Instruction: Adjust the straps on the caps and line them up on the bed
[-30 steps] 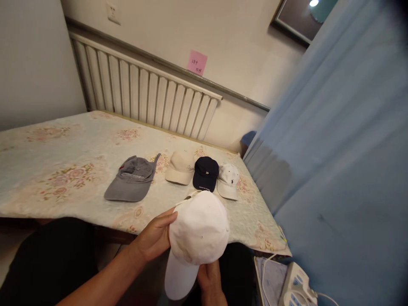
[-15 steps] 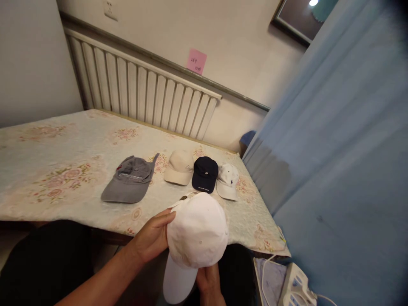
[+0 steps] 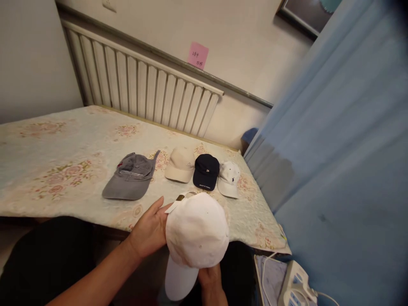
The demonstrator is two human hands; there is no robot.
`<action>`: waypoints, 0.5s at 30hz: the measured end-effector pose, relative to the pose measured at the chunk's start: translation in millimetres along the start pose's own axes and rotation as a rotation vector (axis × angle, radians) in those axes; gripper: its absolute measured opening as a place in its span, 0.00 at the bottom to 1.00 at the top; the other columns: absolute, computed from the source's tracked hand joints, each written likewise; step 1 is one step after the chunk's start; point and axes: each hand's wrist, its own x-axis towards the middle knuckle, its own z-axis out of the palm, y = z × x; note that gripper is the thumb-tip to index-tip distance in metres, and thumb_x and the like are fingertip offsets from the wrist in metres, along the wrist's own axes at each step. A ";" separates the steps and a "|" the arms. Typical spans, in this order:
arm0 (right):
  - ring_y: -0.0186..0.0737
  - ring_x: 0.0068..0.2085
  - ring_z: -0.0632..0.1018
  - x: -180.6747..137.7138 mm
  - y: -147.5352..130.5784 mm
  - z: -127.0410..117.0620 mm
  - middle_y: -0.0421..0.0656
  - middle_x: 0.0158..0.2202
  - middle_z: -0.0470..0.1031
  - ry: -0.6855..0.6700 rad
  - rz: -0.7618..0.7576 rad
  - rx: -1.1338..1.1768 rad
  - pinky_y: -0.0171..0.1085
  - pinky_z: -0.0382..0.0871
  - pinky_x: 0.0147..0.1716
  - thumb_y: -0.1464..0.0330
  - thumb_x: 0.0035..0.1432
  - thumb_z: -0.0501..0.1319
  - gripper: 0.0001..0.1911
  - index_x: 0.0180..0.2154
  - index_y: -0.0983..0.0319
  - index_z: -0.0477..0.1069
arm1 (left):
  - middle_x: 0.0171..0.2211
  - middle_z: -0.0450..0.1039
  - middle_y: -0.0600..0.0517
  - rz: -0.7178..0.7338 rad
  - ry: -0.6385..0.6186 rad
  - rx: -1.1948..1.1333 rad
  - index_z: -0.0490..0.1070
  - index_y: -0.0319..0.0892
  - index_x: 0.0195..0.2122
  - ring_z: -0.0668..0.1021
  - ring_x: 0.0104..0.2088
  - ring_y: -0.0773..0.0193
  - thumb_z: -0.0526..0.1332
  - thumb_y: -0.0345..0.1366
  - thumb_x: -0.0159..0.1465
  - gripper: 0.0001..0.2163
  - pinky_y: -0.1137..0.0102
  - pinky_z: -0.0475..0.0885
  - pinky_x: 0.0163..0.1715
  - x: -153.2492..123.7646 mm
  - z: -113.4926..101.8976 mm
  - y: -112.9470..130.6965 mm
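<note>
Floral cloth (image 3: 83, 204) spreads behind the white cap (image 3: 197, 229) at lower centre. Your left hand (image 3: 149, 231), thumb raised apart from its fingers, touches the strap (image 3: 174, 205) side, probably steadying it; your right hand (image 3: 209, 277) seems to support it underneath, grip hidden. Beyond, a grey cap (image 3: 131, 177) sits apart from three caps (image 3: 206, 173), perhaps spaced for easy viewing.

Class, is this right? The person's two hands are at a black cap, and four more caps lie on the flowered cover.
The color is wrong: the head view shows the left hand and right hand at a white cap. The rest stands: four more caps lie on the flowered cover.
</note>
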 end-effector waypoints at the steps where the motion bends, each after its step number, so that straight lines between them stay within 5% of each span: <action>1: 0.48 0.46 0.78 -0.4 -1.3 1.5 0.48 0.42 0.80 0.012 0.031 0.037 0.48 0.71 0.47 0.57 0.49 0.66 0.24 0.47 0.60 0.75 | 0.44 0.79 0.41 -0.019 0.027 0.014 0.66 0.35 0.58 0.78 0.46 0.50 0.49 0.44 0.68 0.23 0.56 0.61 0.54 0.6 -1.1 0.8; 8: 0.47 0.46 0.78 -4.9 -12.7 20.1 0.46 0.44 0.80 0.033 0.091 0.151 0.47 0.72 0.47 0.59 0.49 0.67 0.20 0.44 0.59 0.76 | 0.41 0.80 0.43 -0.133 0.162 0.093 0.65 0.36 0.58 0.78 0.47 0.50 0.53 0.47 0.66 0.25 0.59 0.63 0.54 2.2 -4.0 4.3; 15: 0.48 0.47 0.78 -11.6 -22.1 27.9 0.47 0.43 0.80 0.061 0.056 0.052 0.46 0.71 0.47 0.56 0.49 0.65 0.24 0.47 0.60 0.75 | 0.35 0.81 0.47 -0.054 0.259 0.198 0.74 0.38 0.49 0.80 0.41 0.53 0.58 0.37 0.64 0.15 0.62 0.67 0.48 0.7 -2.2 3.5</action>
